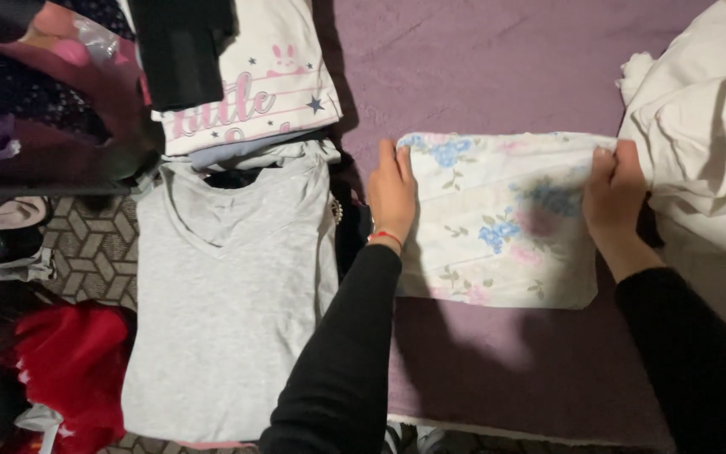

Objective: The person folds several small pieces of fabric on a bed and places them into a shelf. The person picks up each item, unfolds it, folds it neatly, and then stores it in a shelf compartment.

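folded floral cloth (502, 223) flat on purple blanket (481, 76), long axis left to right; left hand (391, 195) pinching its far-left corner; right hand (613, 197) gripping its far-right edge; equally close, one at each end; grey shirt (228, 294) further left.

A grey T-shirt (228, 286) lies beside a white printed shirt (254, 80), red cloth (73, 361) and cream fabric (707, 143).
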